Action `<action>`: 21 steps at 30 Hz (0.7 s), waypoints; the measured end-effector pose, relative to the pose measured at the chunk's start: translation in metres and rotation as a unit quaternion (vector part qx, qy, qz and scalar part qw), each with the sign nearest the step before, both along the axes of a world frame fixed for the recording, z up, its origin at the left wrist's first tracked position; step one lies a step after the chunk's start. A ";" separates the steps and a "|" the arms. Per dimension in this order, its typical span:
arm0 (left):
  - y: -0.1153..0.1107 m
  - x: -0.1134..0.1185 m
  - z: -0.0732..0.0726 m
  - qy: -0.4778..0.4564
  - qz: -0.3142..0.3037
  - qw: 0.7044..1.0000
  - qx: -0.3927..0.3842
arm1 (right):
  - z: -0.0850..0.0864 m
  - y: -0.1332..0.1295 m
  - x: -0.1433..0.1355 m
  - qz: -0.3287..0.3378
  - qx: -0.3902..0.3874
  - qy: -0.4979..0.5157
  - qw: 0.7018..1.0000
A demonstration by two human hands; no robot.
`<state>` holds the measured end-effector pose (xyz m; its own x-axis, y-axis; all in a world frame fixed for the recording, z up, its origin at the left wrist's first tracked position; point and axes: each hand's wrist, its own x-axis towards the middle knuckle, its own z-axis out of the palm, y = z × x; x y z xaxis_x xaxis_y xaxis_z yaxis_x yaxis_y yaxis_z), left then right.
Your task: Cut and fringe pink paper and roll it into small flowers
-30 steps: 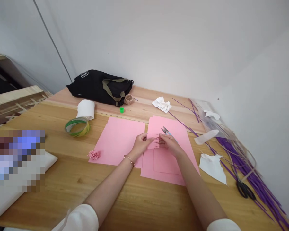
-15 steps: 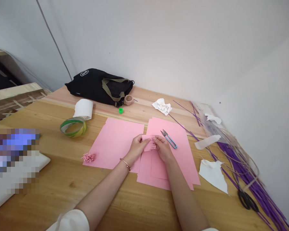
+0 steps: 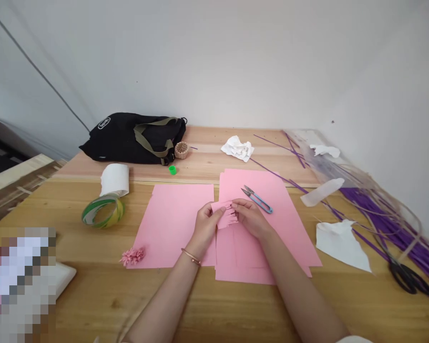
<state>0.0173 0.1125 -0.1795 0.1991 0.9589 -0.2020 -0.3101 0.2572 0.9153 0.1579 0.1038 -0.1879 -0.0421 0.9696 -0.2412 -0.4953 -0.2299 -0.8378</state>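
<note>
A pale wall [image 3: 218,62] rises behind a wooden table [image 3: 229,314] in soft, even light.

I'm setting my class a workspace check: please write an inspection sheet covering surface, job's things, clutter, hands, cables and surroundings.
Surface: light-brown wooden table, grain showing.
Job's things: slit pink paper piece, raised above stacked pink paper sheets; blue-handled metal snips on that stack; fluffy pink paper flower alongside.
Clutter: crumpled white paper, green-and-yellow tape roll, black-handled scissors, long purple strips, black fabric bag.
Hands: left hand grips the slit piece; right hand meets its slit edge, pinch unclear.
Cables: thin grey line, possibly a cable.
Surroundings: pale plain wall behind.
</note>
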 end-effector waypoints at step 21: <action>-0.001 -0.001 -0.002 -0.002 -0.009 1.000 0.007 | -0.002 0.000 0.001 0.009 0.018 0.003 1.000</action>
